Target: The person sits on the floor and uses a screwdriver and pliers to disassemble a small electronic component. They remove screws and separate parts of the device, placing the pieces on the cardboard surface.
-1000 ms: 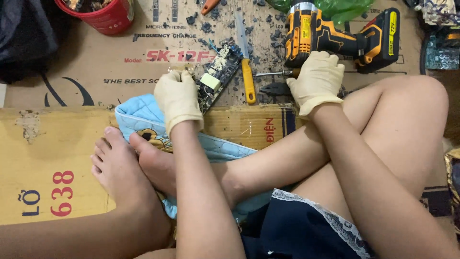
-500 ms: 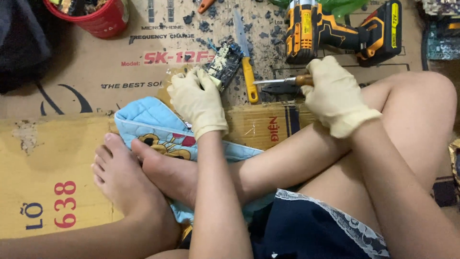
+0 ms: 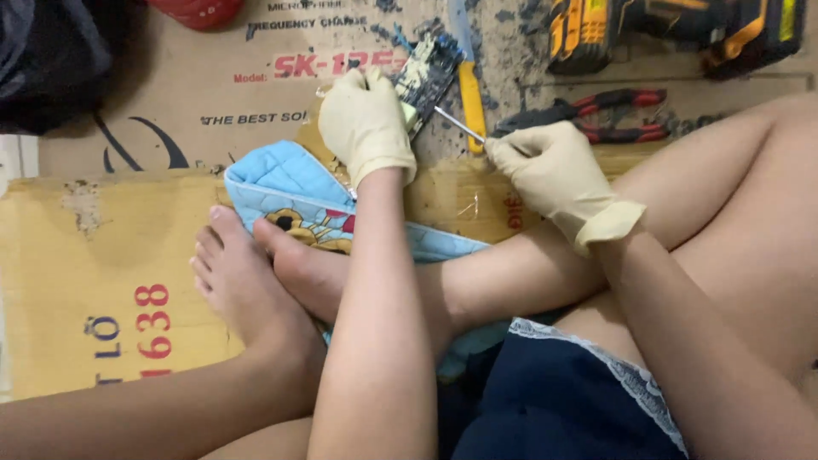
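My left hand point(image 3: 365, 124), in a cream rubber glove, presses down on a small circuit board point(image 3: 429, 75) lying on flattened cardboard point(image 3: 128, 247). My right hand point(image 3: 550, 175), gloved the same way, grips a thin screwdriver point(image 3: 457, 124) whose metal tip points at the board's near edge, close to my left fingers. My crossed bare feet rest on a light blue quilted cushion point(image 3: 281, 183) just below my left hand.
A yellow-handled utility knife point(image 3: 468, 81) lies beside the board. Red-and-black pliers point(image 3: 601, 115) lie to the right, behind my right hand. A yellow-and-black cordless drill point(image 3: 673, 30) sits at the top right. A red container point(image 3: 198, 10) and dark cloth point(image 3: 47, 60) are at the top left.
My right hand left the drill area, took hold of the screwdriver and brought its tip to the circuit board. My left hand stayed on the board. The camera moved closer.
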